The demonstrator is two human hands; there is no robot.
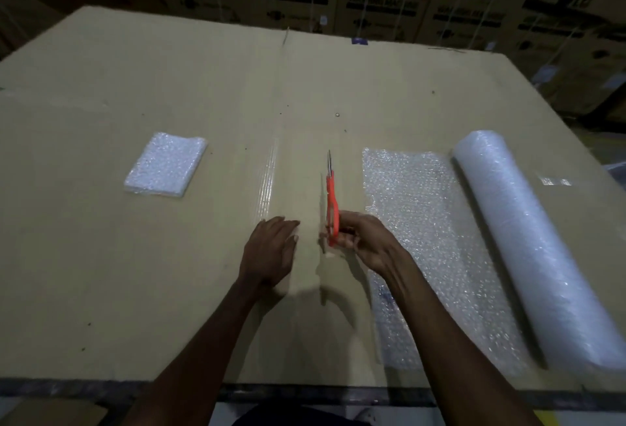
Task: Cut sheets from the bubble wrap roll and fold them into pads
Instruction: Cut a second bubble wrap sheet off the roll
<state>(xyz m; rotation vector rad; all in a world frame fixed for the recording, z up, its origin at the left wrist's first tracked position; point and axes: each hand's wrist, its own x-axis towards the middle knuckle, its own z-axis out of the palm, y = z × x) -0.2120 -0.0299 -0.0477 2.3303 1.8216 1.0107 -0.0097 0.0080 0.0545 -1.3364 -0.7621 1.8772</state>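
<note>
The right hand [359, 239] gripped orange-handled scissors [331, 202], blades closed, pointing away; the left hand [271, 249] lay flat, fingers together, on the cardboard tabletop [135, 273]. The bubble wrap roll [528, 239] lay right, its unrolled sheet [426, 239] light and floppy, probably best pinned near its free edge. One folded pad [166, 164] sat far left.

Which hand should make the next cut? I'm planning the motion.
Probably the right hand: it already grips the orange scissors, and the unrolled bubble wrap lies on its side. The left hand rests open on the table.
</note>
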